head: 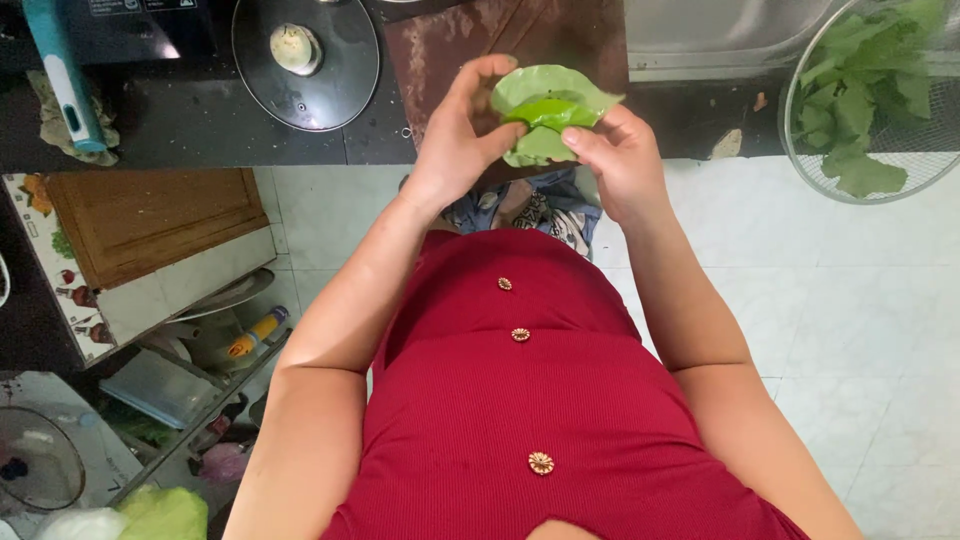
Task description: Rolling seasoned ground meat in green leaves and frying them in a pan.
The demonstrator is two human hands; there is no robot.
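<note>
Fingers of both hands pinched a green leaf [545, 110] held in the air above the near edge of a dark wooden cutting board [520, 45], just past the front of the black counter [200, 140]. The left hand [462, 130] gripped the leaf's left side with thumb and curled fingers pressed onto it, while the right hand [618, 150] pinched the folded right part between thumb and fingertips. To the right, well apart, a wire basket [800, 150] held more green leaves [865, 90], and a glass pot lid [305, 60] lay on the counter to the left of the board.
</note>
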